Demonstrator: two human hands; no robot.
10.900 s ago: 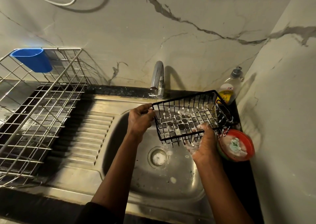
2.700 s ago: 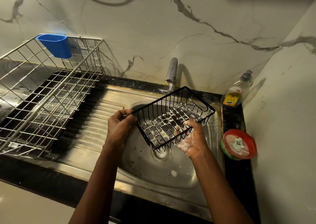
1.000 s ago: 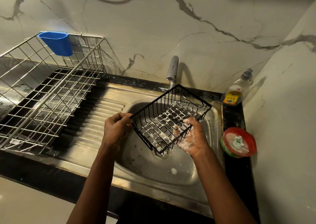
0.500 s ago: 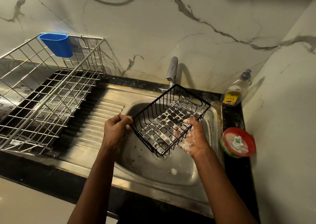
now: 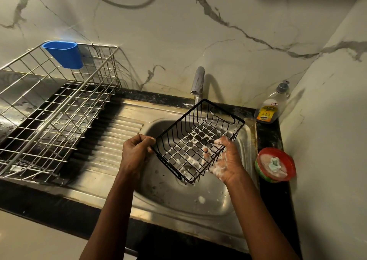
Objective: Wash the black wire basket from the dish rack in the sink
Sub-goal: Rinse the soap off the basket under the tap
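Note:
The black wire basket (image 5: 198, 132) hangs tilted over the steel sink (image 5: 178, 196), its open side facing me and white suds clinging to its floor wires. My left hand (image 5: 137, 152) grips its left corner. My right hand (image 5: 226, 160), covered in foam, holds the right side, fingertips showing through the wires. A thin stream of water falls from the tap (image 5: 197, 81) onto the basket's far edge. The silver dish rack (image 5: 53, 111) stands on the drainboard at the left.
A blue plastic cup (image 5: 64, 54) hangs on the rack's back rim. A dish soap bottle (image 5: 272, 105) and a red tub of soap paste with a scrubber (image 5: 275, 164) sit on the black counter at the right, close to the side wall.
Over the last seconds the basket has turned and come up a little under the tap, where water now runs. Both hands keep their hold; the right fingers have shifted slightly on the wires.

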